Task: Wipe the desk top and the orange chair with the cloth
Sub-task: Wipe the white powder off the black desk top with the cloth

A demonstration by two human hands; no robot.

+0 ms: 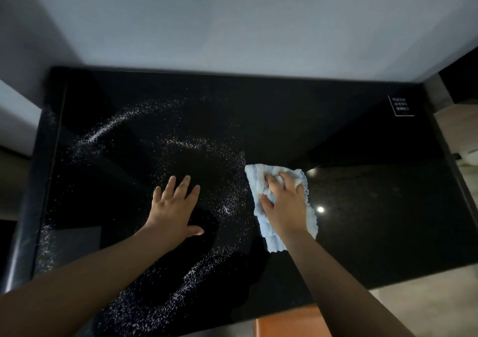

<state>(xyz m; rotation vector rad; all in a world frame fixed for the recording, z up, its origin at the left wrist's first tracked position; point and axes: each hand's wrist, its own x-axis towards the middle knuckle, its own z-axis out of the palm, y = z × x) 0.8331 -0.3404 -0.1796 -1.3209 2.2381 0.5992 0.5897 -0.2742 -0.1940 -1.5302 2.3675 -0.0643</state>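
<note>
A glossy black desk top (362,207) fills the view. White powder (108,127) lies in curved streaks over its left half. A light blue fluffy cloth (258,181) lies on the desk just right of centre. My right hand (283,204) rests on the cloth with its fingers curled into the fabric. My left hand (176,207) lies flat on the desk among the powder, fingers spread and straight. A corner of the orange chair (287,322) shows below the desk's near edge, between my forearms.
A pale wall stands behind the desk and at the left. A small white-lettered sign (401,106) sits at the desk's back right corner. Two ceiling-light reflections (320,209) shine on the right half. Light floor shows at the lower right.
</note>
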